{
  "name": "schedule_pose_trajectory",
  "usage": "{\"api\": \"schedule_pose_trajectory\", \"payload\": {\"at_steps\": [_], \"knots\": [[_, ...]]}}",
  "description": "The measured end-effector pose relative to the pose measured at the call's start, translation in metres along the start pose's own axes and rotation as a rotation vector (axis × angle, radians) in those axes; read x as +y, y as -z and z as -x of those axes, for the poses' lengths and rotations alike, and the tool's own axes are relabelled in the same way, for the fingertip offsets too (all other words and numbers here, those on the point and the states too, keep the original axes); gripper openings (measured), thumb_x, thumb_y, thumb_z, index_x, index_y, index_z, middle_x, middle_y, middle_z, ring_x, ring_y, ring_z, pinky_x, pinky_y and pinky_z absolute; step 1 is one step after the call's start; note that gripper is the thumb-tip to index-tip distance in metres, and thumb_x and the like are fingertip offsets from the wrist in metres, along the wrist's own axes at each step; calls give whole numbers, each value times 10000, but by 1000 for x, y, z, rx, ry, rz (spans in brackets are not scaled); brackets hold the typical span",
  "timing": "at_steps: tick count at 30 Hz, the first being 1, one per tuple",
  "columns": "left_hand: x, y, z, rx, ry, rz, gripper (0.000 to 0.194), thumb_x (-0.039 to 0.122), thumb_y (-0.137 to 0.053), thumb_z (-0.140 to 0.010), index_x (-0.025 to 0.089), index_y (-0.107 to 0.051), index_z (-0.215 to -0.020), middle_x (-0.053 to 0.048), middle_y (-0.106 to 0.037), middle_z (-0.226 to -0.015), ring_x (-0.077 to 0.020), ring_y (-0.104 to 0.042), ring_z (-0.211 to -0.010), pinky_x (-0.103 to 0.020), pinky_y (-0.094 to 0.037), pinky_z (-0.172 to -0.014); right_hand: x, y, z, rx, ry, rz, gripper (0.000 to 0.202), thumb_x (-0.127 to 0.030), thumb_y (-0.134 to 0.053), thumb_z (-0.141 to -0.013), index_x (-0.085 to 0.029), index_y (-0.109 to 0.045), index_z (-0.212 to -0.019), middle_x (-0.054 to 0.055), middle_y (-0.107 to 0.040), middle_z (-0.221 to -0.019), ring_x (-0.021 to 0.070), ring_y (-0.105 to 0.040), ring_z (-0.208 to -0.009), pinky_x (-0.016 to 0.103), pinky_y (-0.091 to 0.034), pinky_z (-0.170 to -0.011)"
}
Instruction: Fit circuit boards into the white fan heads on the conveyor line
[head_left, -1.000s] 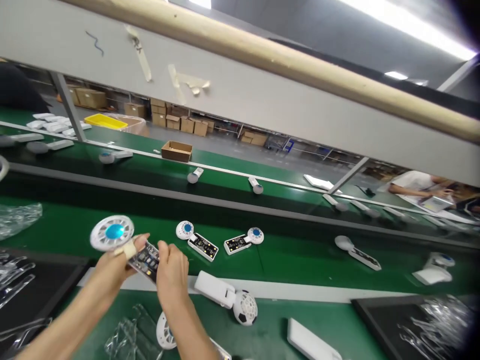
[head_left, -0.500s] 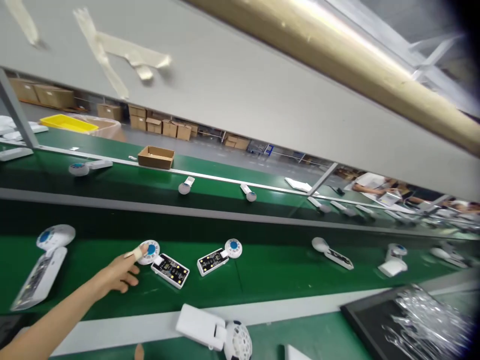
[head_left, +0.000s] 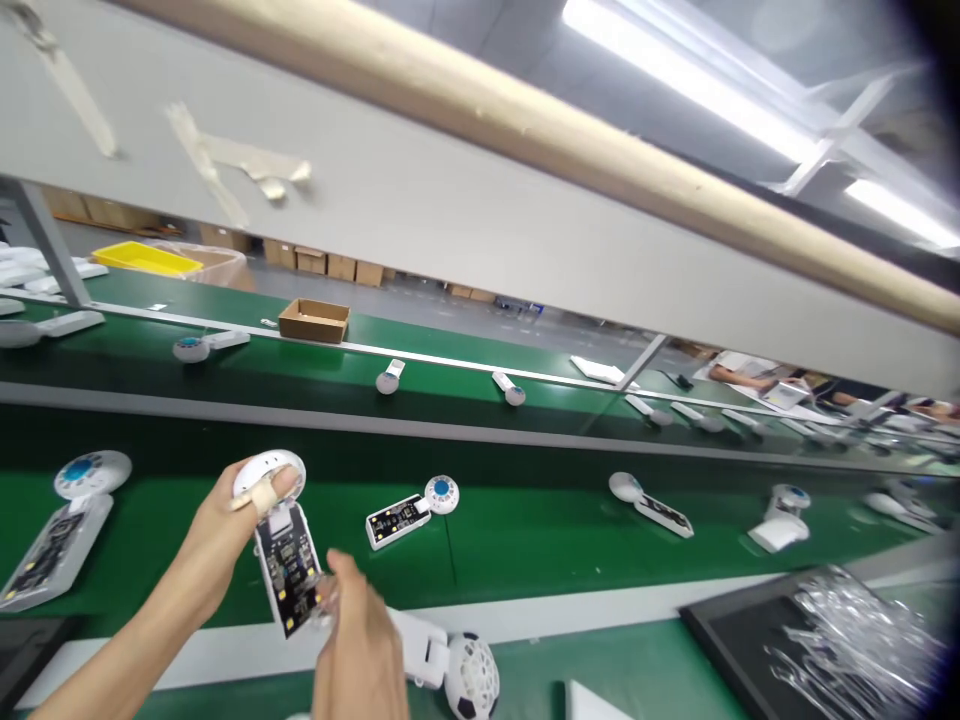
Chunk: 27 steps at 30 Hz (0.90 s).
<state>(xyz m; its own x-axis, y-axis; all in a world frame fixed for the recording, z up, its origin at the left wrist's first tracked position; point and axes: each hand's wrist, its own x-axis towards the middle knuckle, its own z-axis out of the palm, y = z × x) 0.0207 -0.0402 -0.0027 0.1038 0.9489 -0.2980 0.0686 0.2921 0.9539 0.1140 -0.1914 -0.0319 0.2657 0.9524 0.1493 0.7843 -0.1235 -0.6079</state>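
Note:
My left hand (head_left: 225,525) grips a white handheld fan unit (head_left: 281,545) by its round head, with the open handle and its dark circuit board hanging down toward me. My right hand (head_left: 360,645) comes up from below, its fingertips pinching a small clear plastic piece (head_left: 328,596) against the lower end of the board. Another open fan unit (head_left: 409,510) lies on the green belt just to the right. A third unit (head_left: 64,525) lies on the belt at the far left.
A closed white fan with a ball-patterned head (head_left: 454,665) lies on the near bench. A black tray of clear plastic parts (head_left: 840,630) sits at the right. More fan units (head_left: 649,502) ride both belts. A cardboard box (head_left: 313,320) stands on the far belt. A person (head_left: 750,372) works at far right.
My left hand lifted the fan unit it was reaching for off the belt and turned it upright. My right hand came back into view at the board's lower end.

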Motion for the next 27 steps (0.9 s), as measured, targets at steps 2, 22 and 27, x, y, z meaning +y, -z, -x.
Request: {"api": "schedule_pose_trajectory", "payload": {"at_steps": [2,22,27], "knots": [[7,-4,17,-10,42,30,624,612,-695,-618,267,-510,-1104,-25,-617,-1005,-232,-579,-898,-324,-443,-712,7,-1,-16,103,15,110,661,-21,-390,-736,-163,-342,-1380,141,-596,-1183,304,-567,-1101,505,-497,-899],[-5,-12,83,-329,220,378,643,542,-689,-690,245,-510,-1231,-74,-648,-1136,-274,-576,-1073,-343,-504,-808,-5,13,13,123,-1,-12,730,-209,-540,-838,-421,-182,-1438,67,-548,-1115,311,-556,-1019,510,-490,-841],[-5,-5,89,-173,90,229,569,502,-765,-602,207,-614,-1065,-63,-670,-1084,-265,-580,-1039,-298,-482,-757,-12,16,-10,187,-202,-458,336,-382,-348,-921,-238,-593,-1100,50,-623,-963,199,-605,-877,317,-488,-761]]}}
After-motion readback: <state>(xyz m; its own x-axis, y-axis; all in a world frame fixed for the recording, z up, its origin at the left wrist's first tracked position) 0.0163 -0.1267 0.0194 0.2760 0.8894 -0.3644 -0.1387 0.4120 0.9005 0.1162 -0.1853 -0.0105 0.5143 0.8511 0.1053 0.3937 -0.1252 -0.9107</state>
